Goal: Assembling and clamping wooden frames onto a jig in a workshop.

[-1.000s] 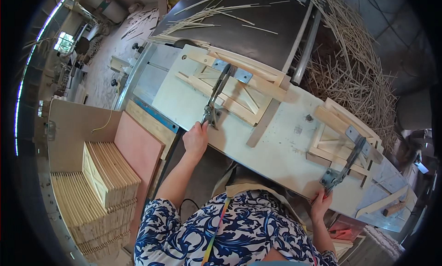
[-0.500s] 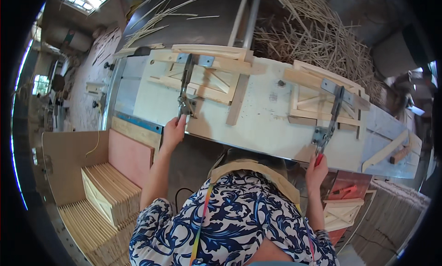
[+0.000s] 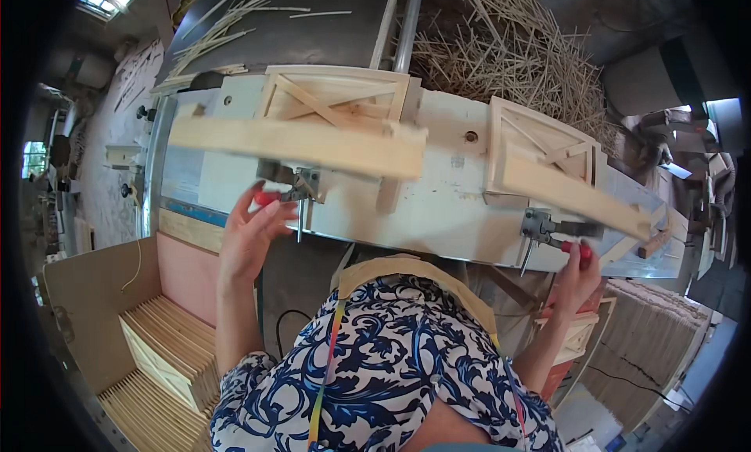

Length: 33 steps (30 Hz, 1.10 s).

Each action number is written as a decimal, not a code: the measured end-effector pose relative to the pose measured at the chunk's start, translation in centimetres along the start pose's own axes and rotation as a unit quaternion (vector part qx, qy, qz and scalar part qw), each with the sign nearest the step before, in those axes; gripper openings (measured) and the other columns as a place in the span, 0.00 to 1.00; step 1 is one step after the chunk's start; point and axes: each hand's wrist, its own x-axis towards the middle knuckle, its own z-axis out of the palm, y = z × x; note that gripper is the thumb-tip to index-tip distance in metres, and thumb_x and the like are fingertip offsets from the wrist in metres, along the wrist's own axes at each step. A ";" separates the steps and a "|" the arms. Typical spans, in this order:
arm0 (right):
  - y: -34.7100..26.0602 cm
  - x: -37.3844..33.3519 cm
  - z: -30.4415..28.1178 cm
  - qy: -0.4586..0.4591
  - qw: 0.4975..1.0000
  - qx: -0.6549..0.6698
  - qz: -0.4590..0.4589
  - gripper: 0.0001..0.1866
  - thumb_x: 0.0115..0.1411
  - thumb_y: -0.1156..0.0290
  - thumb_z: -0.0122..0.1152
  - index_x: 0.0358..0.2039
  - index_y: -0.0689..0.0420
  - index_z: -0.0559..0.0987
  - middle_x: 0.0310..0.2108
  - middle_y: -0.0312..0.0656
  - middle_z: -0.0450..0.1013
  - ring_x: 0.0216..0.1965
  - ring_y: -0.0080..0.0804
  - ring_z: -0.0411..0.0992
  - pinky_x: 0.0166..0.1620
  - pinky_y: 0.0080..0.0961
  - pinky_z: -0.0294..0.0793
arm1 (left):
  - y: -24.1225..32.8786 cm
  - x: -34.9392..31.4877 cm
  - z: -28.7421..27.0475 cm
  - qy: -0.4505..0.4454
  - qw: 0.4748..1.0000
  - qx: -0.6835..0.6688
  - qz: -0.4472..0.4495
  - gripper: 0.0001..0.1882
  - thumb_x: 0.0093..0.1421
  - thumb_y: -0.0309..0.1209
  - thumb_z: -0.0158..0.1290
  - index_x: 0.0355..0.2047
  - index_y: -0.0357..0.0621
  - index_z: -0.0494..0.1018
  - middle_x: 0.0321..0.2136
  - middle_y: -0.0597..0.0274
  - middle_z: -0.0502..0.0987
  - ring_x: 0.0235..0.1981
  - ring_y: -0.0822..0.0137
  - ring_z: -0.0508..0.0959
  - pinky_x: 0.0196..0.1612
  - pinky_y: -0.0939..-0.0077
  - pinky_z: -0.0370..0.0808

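Observation:
My left hand (image 3: 249, 237) is loosely around the red handle (image 3: 267, 197) of the left toggle clamp, fingers partly spread. My right hand (image 3: 577, 281) grips the red handle (image 3: 583, 253) of the right toggle clamp (image 3: 538, 224). A wooden bar (image 3: 313, 146), blurred by motion, rides on the left clamp, raised off the work; another wooden bar (image 3: 575, 195) sits likewise on the right clamp. Behind them lie two wooden frames with crossed slats, the left frame (image 3: 336, 82) and the right frame (image 3: 501, 111), on the pale board (image 3: 446, 209).
Thin wood offcuts (image 3: 508, 68) are heaped beyond the board; more strips (image 3: 227, 33) lie on a dark surface at far left. Stacked finished panels (image 3: 168, 334) stand in a box at lower left. A grey stack (image 3: 645, 342) and a loose wood block (image 3: 655, 242) are at right.
Both clamp handles have swung down toward me and outward, and the wooden bars have lifted off the frames. My left hand's grip has loosened. The view has shifted slightly.

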 end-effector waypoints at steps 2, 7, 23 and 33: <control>-4.1 0.1 0.3 -0.008 0.995 -0.090 0.032 0.26 0.69 0.64 0.68 0.61 0.67 0.74 0.26 0.39 0.78 0.26 0.26 0.74 0.36 0.27 0.74 | -0.1 0.2 0.1 -0.044 0.997 -0.023 0.054 0.34 0.69 0.31 0.61 0.71 0.34 0.60 0.50 0.40 0.82 0.48 0.50 0.86 0.36 0.69 0.83; -14.0 2.0 -1.8 -0.060 0.928 -0.329 -0.162 0.27 0.67 0.67 0.70 0.63 0.64 0.74 0.21 0.42 0.75 0.25 0.32 0.73 0.37 0.31 0.74 | -1.6 0.2 -4.2 -0.105 0.993 -0.043 0.016 0.53 0.62 0.26 0.68 0.78 0.35 0.44 0.56 0.40 0.78 0.48 0.55 0.86 0.48 0.66 0.85; -29.2 13.4 55.6 -0.523 0.630 -0.257 -0.514 0.33 0.65 0.51 0.65 0.59 0.65 0.76 0.53 0.67 0.77 0.59 0.59 0.76 0.60 0.46 0.74 | -12.6 -10.5 -16.3 0.166 0.984 0.068 0.012 0.38 0.63 0.39 0.70 0.67 0.34 0.68 0.52 0.46 0.80 0.44 0.66 0.84 0.49 0.73 0.82; -41.7 1.6 30.1 -0.173 0.611 -0.121 -0.763 0.08 0.65 0.70 0.60 0.33 0.63 0.76 0.26 0.57 0.74 0.31 0.63 0.74 0.36 0.48 0.73 | -15.0 -18.3 -12.8 0.160 0.973 0.087 0.139 0.28 0.65 0.35 0.68 0.61 0.35 0.74 0.47 0.52 0.84 0.45 0.69 0.84 0.52 0.72 0.82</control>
